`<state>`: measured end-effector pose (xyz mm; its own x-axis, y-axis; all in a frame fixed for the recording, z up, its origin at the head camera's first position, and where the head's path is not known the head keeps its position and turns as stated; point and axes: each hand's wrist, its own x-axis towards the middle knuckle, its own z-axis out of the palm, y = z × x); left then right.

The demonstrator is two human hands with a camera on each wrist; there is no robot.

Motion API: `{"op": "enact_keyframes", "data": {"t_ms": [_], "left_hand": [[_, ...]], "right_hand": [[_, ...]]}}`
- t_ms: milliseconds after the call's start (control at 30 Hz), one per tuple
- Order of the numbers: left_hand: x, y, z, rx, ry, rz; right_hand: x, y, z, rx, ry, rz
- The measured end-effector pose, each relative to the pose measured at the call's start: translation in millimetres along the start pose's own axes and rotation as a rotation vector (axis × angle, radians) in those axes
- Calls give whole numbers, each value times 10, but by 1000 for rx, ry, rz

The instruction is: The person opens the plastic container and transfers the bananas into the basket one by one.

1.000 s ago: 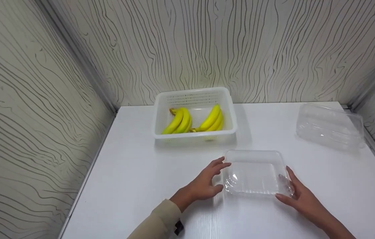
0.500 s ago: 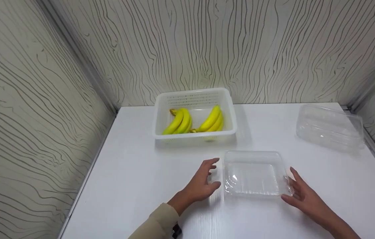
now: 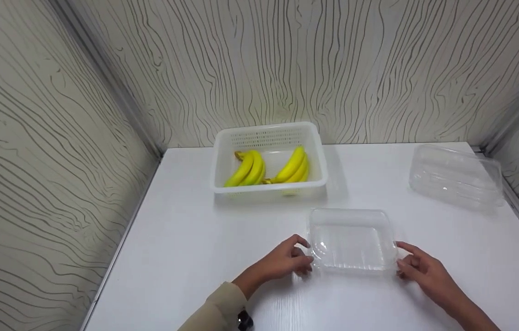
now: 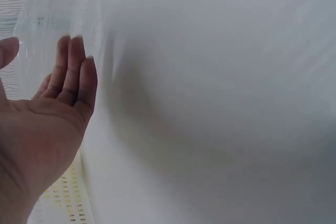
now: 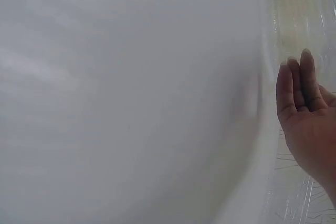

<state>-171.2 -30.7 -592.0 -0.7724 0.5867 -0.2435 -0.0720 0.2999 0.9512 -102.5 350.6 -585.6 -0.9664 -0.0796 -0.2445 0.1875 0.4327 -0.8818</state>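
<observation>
From the head view I cannot tell whether my fingers grip the clear tray or only touch its rim. My left wrist view blurs the tray's wall, and my left hand is cut off at the edge. My right hand runs off-frame, perhaps touching plastic.

Beige sleeve with small dark cuff fitting on left arm; right arm bare.
</observation>
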Motion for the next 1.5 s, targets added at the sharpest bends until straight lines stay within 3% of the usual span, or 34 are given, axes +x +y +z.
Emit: {"op": "enact_keyframes", "data": {"t_ms": [267, 700, 1100, 1500], "left_hand": [[-11, 1, 55, -146, 14, -21], [1, 28, 140, -290, 76, -75], [14, 65, 162, -316, 98, -80], [22, 34, 194, -324, 125, -61]], "right_hand": [[-4, -39, -16, 120, -99, 19], [47, -43, -57, 287, -253, 106], [51, -20, -38, 303, -268, 109], [52, -107, -10, 253, -192, 163]]}}
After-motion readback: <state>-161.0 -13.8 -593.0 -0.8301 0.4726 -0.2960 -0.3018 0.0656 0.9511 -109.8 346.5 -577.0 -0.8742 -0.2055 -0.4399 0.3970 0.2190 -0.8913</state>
